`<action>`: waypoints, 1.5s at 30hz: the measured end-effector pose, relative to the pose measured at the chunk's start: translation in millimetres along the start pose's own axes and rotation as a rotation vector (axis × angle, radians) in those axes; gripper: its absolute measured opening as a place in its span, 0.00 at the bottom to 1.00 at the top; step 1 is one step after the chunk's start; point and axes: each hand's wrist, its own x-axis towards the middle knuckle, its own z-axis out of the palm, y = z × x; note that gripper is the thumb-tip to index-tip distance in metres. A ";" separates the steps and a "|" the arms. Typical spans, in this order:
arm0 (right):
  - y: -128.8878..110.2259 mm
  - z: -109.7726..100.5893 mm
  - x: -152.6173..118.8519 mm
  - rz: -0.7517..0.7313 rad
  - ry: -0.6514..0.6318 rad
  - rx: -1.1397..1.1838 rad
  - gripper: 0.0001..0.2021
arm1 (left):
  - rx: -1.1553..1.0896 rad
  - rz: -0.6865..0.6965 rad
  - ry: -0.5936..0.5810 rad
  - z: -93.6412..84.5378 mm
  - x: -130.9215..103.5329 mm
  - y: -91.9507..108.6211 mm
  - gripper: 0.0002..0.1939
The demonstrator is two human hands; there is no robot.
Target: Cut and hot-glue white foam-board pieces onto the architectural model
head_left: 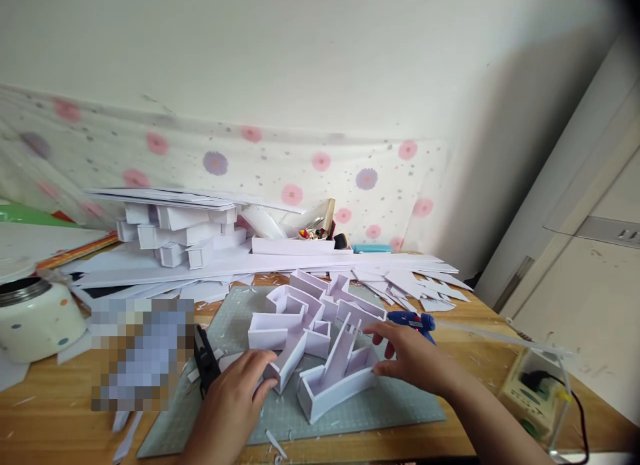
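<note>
A white foam-board model with several open compartments [310, 318] stands on a grey-green cutting mat [350, 411]. My left hand [235, 398] rests on the mat with its fingers against the model's near left wall piece. My right hand [413, 358] touches the right end of a curved foam-board section [333, 385] at the front, fingers spread. Just behind my right hand lies a blue glue gun [415, 321]. Neither hand grips anything.
Stacks of white foam-board strips and box pieces [185, 235] fill the back of the wooden table [50, 411]. A black tool [205, 361] lies left of the mat. A cream pot [35, 318] sits at left, a power strip [535, 391] at right.
</note>
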 end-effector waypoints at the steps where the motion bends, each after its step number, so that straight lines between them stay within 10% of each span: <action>1: 1.4 0.3 1.4 0.010 0.018 0.004 0.27 | 0.003 0.004 0.010 0.1 -1.4 2.9 0.11; 16: 27.7 15.8 29.0 0.149 0.347 0.017 0.12 | -0.130 0.071 0.061 5.1 -11.3 51.1 0.12; 28: 1.6 15.8 -0.5 -0.108 0.670 0.025 0.12 | -0.034 -0.075 0.165 -36.0 -28.8 24.1 0.06; 39: -34.3 29.7 -18.8 -0.262 0.646 0.023 0.09 | 0.086 -0.101 0.185 -43.4 -41.3 17.0 0.06; 45: -37.7 35.3 -19.0 -0.289 0.632 0.030 0.10 | 0.352 -0.225 -0.046 -55.2 -44.0 1.1 0.09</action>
